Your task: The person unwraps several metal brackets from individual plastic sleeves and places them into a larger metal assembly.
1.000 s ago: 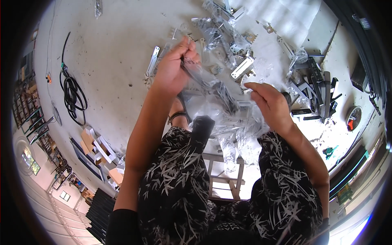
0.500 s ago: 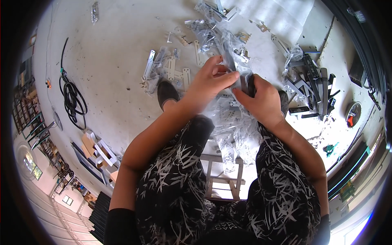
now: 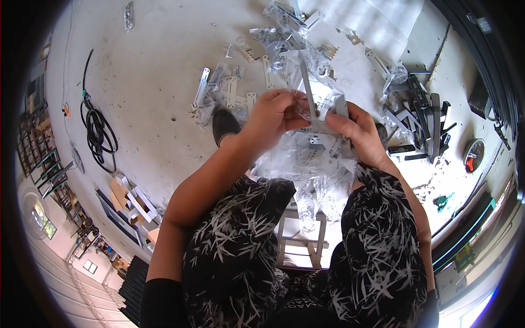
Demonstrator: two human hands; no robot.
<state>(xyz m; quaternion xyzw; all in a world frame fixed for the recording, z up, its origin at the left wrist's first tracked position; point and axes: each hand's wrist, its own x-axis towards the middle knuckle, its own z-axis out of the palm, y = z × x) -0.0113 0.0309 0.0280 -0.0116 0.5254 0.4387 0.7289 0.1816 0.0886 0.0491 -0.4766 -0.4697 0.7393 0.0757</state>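
Observation:
Above the floor between my knees, a U-shaped grey metal bracket (image 3: 308, 85) sits inside or behind a clear plastic bag (image 3: 296, 59) with print on it. My right hand (image 3: 365, 135) grips the bracket's near right end, thumb on top. At its left side, my left hand (image 3: 272, 119) has its fingers closed in a pinch on the plastic bag. How far the bracket reaches into the bag is hard to make out. Below both hands lies a heap of crumpled clear bags (image 3: 298, 167), with a small slotted metal plate (image 3: 315, 141) among them.
Flat slotted metal plates (image 3: 232, 90) lie ahead to the left, beside my shoe (image 3: 223, 123). Bagged metal parts (image 3: 276, 41) are farther ahead. Several black metal pieces (image 3: 435, 117) are piled at right, near a round dish (image 3: 473, 150). A coiled black cable (image 3: 100, 134) lies at left.
The bag and bracket have turned, so the bracket's broad inner face now shows. My left hand has moved slightly down and pinches the plastic; my right hand has shifted right.

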